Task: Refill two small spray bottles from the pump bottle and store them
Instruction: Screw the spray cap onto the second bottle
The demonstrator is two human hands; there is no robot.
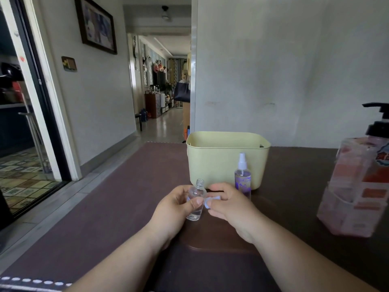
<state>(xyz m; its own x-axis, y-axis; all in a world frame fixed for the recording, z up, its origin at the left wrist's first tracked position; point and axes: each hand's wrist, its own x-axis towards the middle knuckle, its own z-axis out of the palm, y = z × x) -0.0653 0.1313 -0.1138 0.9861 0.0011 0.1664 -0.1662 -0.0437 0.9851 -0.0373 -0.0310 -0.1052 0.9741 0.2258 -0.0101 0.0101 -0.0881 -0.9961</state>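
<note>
My left hand [177, 204] grips a small clear spray bottle [196, 191] upright just above the table; its neck is uncapped and a little liquid sits at its bottom. My right hand [230, 204] holds the pale blue spray cap [210, 201] right beside that bottle. A second small bottle [242, 180], purple-tinted with its white sprayer on, stands behind my right hand against the yellow-green basket [212, 163]. The large pink pump bottle [355, 182] with a black pump stands at the right.
The dark brown table [126, 207] ends at a far edge beside the basket, with a hallway beyond. A plain wall rises behind the basket and pump bottle. A glass sliding door is at the left.
</note>
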